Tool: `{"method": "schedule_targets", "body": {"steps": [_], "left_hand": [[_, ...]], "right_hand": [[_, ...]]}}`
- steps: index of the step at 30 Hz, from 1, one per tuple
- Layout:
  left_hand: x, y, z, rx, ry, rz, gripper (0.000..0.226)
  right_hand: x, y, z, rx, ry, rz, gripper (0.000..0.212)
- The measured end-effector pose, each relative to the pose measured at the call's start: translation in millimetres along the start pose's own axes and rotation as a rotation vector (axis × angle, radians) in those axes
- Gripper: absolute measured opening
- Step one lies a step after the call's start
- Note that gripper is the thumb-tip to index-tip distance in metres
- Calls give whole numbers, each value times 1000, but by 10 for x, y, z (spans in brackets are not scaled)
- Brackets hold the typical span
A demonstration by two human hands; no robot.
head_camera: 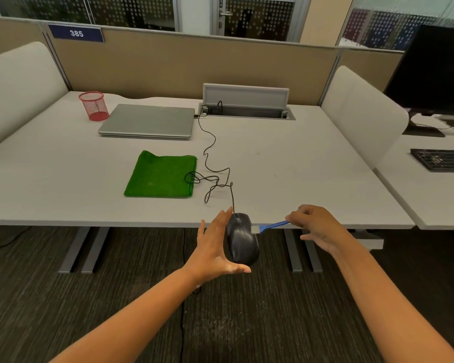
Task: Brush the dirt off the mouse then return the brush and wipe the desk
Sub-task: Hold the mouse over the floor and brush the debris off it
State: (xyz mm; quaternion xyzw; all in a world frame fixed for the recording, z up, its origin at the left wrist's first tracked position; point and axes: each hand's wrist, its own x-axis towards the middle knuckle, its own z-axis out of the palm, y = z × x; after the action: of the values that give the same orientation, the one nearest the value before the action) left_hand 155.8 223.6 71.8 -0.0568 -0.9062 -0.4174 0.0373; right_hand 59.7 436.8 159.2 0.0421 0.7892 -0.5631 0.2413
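Note:
A black wired mouse (241,239) is held in the air just off the front edge of the desk (299,179). My left hand (215,247) cups it from the left, thumb under its rear end. My right hand (317,226) pinches the blue handle of a small brush (269,227), whose pale bristles touch the mouse's right side. The mouse cable (212,163) runs in loops across the desk to the back. A folded green cloth (160,175) lies flat on the desk, left of the cable.
A closed grey laptop (148,120) and a red mesh pen cup (93,106) stand at the back left. An open cable hatch (247,111) sits at the back centre. The neighbouring desk on the right carries a monitor (430,72) and keyboard (442,159).

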Motion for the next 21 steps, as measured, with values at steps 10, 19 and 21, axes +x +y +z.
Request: {"method": "schedule_targets", "body": {"steps": [10,19,21], "left_hand": [[10,71,-25,21,-37,-7,116],[3,76,-49,76,-51,23,111],[13,72,-59,78,-46,22,111]], "right_hand": [[104,120,22,242,-5,77,34],[128,-5,140,240,-20,47,30],[124,17,179,156,-15,36,28]]}}
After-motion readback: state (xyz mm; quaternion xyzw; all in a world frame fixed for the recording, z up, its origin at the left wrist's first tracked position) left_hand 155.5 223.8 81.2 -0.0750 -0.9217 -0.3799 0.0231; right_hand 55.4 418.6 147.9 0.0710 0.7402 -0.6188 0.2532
